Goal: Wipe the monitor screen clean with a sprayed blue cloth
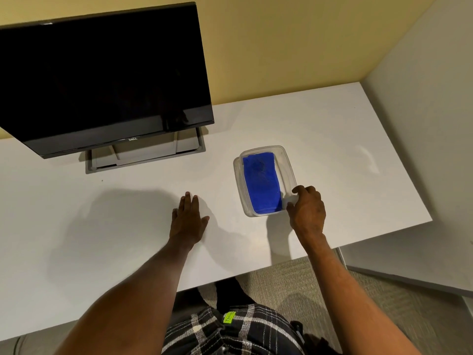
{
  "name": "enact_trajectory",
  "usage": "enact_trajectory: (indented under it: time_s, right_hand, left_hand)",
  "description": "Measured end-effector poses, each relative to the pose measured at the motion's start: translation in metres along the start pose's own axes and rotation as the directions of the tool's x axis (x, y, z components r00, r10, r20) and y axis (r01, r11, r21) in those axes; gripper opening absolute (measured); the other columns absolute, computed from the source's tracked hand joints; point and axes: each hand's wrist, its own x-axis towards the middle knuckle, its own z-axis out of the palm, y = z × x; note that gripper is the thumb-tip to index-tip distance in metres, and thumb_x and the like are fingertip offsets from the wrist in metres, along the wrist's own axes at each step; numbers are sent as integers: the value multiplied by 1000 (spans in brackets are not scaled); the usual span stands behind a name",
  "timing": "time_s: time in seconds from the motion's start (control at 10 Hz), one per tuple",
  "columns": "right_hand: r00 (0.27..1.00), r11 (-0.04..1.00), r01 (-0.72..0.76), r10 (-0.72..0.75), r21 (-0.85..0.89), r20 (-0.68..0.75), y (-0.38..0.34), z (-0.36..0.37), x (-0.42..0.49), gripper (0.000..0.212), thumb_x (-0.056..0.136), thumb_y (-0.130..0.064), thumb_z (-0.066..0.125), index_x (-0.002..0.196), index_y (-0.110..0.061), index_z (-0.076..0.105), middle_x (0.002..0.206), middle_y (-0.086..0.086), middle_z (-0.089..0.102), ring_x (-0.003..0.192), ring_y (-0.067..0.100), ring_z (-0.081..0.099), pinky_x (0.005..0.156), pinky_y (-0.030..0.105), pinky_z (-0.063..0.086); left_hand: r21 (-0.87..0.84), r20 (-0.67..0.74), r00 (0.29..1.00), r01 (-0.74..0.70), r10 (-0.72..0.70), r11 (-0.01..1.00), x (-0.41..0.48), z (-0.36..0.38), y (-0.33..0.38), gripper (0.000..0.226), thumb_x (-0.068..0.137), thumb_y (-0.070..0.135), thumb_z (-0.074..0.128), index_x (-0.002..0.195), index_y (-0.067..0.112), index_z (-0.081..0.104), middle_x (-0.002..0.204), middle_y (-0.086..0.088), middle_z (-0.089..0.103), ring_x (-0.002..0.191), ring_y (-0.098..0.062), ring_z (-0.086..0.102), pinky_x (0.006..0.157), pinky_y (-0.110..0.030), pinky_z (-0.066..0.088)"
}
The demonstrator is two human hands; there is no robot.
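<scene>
The table (pixel 320 129) filled most of the frame. The monitor (pixel 102 80), dark and untouched, was seen at upper left. At centre right a clear tub (pixel 288 160) was seen with the folded blue cloth (pixel 259 181) lying inside it. The left hand (pixel 188 220) was laid flat at centre, fingers spread, holding nothing. The right hand (pixel 307 211) was closed on a small white object at the tub's near corner; what it was could not be told. Wiping was judged not yet begun.
</scene>
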Motion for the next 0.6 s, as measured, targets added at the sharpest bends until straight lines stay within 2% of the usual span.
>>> enact_trajectory:
  time_s: [0.2,0.3,0.5,0.6]
  right_hand:
    - [994,998,69,-70,-9,-83,-7,-3,-4,41,94,-36,73,124,-9,67,120,13,67,108,32,64,88,46,56]
    - [976,990,144,-144,-12,-162,-20,-3,-4,38,98,-36,65,120,-5,66,116,15,69,104,35,65,86,47,56]
    - [970,976,217,-213,22,-118,-65,0,-12,31,101,-33,58,116,-6,63,112,13,71,101,32,67,89,45,59]
    - [946,952,307,-304,10,-111,-88,9,-24,31,101,-28,59,120,-4,62,118,16,70,106,34,65,94,46,55]
  left_hand:
    - [-53,-46,999,-1,-1,999,-16,-8,-1,73,111,41,37,169,15,2,178,-5,-8,165,-22,-3,133,-47,8]
    - [-42,-62,998,7,-9,999,-27,-19,-7,71,113,41,31,169,17,-3,177,-5,-11,165,-20,-6,133,-46,5]
    - [-32,-113,992,44,-47,999,-54,-41,-37,68,114,41,27,169,17,-4,177,-6,-12,165,-23,-6,134,-46,5]
    - [-12,-140,989,41,-42,999,-64,-45,-60,67,114,41,25,169,17,-5,177,-6,-13,165,-23,-7,134,-46,4]
